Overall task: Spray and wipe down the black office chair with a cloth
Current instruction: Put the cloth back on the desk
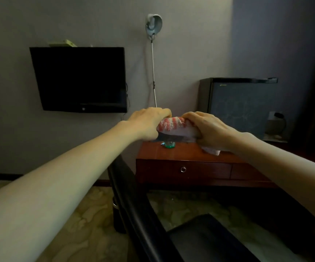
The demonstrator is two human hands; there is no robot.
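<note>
- Television point(79, 78) hung on the wall, up and left of the desk point(187, 154).
- Black office chair point(132, 195) stood in front of the desk, below both hands and toward the person. Its curved rail ran under the left forearm, so the left hand was judged the nearer one for a downward wipe.
- Left hand point(149, 122) was held above the desk's left rear corner, fingers curled round the cloth's left end.
- Small green item point(169, 145) stood on the desk directly beneath the cloth; whether it was the sprayer could not be told.
- Cloth point(173, 125), striped pink and white, was bunched above the desk, long axis running left to right between the hands.
- Right hand point(211, 129) gripped the cloth's right end above the desk's middle, fingers curled over it.
- Mini fridge point(243, 106) stood behind the desk's right end.
</note>
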